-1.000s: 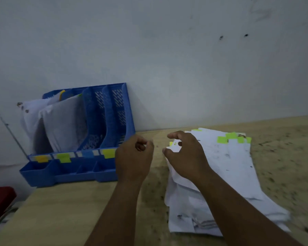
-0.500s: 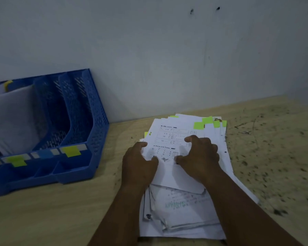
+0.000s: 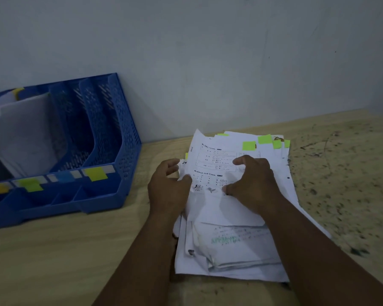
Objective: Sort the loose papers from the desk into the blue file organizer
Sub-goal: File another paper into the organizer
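Head view: the organizer (image 3: 111, 138) is cut off at the left frame edge, so its full width is not shown. Print on the top sheet (image 3: 217, 164) is too small and blurred to read. Both forearms cover part of the paper stack (image 3: 230, 246), and the lower sheets are mostly hidden.

The left hand (image 3: 167, 191) grips the left edge of the top sheet, fingers curled over it and thumb on top. The right hand (image 3: 252, 182) rests on the same sheet with fingers curled and thumb pressed near the lower print; whether it pinches the sheet cannot be told. The sheet's far left corner is lifted off the stack.

The stack is loose white paper, several sheets carrying green sticky tabs (image 3: 249, 145) at the far edge. The organizer is blue perforated plastic with upright dividers; its left slots hold papers (image 3: 24, 133), and yellow and green labels (image 3: 95, 174) mark its front.

The table (image 3: 53, 250) is light wood, stained with dark specks on the right. A plain pale wall (image 3: 208, 62) stands behind it.
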Demonstrator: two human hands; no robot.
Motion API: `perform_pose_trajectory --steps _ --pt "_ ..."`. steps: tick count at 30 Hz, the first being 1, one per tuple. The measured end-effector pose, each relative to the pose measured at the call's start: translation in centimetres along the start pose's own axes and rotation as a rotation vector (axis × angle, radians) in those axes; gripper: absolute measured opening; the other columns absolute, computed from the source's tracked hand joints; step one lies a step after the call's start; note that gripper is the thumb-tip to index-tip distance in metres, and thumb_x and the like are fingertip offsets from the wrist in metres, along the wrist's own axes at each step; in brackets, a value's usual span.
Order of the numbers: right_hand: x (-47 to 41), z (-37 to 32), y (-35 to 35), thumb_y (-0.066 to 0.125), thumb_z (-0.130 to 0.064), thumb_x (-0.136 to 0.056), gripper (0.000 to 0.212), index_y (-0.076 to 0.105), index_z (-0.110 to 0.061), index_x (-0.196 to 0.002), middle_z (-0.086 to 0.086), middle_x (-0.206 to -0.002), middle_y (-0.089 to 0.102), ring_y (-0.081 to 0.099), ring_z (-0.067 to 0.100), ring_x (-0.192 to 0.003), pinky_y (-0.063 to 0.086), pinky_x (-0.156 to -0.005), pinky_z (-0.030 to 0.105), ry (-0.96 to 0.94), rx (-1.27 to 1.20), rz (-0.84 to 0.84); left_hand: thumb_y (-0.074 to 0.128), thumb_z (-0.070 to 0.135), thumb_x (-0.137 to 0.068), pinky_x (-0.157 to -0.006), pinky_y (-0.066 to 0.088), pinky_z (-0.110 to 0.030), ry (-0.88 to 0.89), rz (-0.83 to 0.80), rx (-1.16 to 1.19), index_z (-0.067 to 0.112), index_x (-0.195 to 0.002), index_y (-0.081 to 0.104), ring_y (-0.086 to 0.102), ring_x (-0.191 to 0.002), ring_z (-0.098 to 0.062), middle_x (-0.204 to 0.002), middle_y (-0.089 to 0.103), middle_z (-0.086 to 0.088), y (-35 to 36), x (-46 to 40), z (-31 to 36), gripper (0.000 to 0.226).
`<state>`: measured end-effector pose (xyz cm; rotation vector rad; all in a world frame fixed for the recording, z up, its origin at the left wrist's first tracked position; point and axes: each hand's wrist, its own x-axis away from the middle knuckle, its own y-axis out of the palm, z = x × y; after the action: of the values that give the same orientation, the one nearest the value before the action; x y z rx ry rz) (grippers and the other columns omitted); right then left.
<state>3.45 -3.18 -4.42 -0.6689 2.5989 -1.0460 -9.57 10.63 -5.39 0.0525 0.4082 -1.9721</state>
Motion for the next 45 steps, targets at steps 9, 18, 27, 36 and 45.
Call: perform_pose_trajectory --steps 9,18,27,36,45 --pt "0.2 -0.3 -0.3 0.094 -0.035 -0.061 0.077 0.054 -0.035 -0.127 0.005 -0.133 0.043 0.035 0.03 -0.129 0.04 -0.096 0.034 0.044 0.005 -0.035 0.065 0.0 -0.09 -0.086 0.061 -0.042 -0.229 -0.156 0.202 0.022 -0.106 0.075 0.076 -0.089 -0.019 -0.095 0.079 0.002 -0.8 -0.4 0.5 0.029" --pt "0.1 -0.5 -0.1 0.086 -0.052 -0.068 0.1 0.029 -0.028 -0.147 0.013 -0.141 0.041 0.041 0.036 -0.132 0.038 -0.109 0.045 0.07 -0.057 0.084 0.057 -0.005 -0.096 -0.091 0.058 -0.05 -0.318 -0.21 0.426 0.013 -0.116 0.068 0.071 -0.104 -0.035 -0.106 0.077 -0.008 -1.8 -1.4 0.3 0.029" --pt "0.1 -0.6 0.0 0.072 -0.018 -0.089 0.056 0.047 -0.033 -0.137 -0.01 -0.114 0.061 0.06 0.013 -0.101 0.043 -0.078 0.019 -0.128 -0.386 0.15 0.059 -0.006 -0.089 -0.091 0.054 -0.054 -0.376 -0.26 0.504 0.01 -0.115 0.068 0.07 -0.101 -0.036 -0.114 0.074 -0.014 -2.6 -1.4 0.6 0.032" --pt "0.7 -1.3 0.6 0.071 -0.014 -0.091 0.044 0.058 -0.035 -0.127 -0.032 -0.113 0.058 0.057 -0.002 -0.103 0.039 -0.083 0.002 -0.277 -0.437 0.216 0.069 0.012 -0.094 -0.071 0.06 -0.032 -0.301 -0.329 0.363 0.017 -0.115 0.071 0.076 -0.089 -0.017 -0.101 0.079 0.002 -3.8 -1.3 1.4 0.022" --pt "0.3 -4.4 1.1 0.069 -0.011 -0.09 0.05 0.056 -0.035 -0.131 -0.02 -0.123 0.058 0.052 0.0 -0.106 0.035 -0.078 0.002 -0.292 -0.398 0.173 0.076 0.018 -0.09 -0.081 0.062 -0.045 -0.227 -0.162 0.377 0.017 -0.11 0.074 0.075 -0.093 -0.023 -0.1 0.079 0.0 -5.7 -2.2 2.9 0.02"
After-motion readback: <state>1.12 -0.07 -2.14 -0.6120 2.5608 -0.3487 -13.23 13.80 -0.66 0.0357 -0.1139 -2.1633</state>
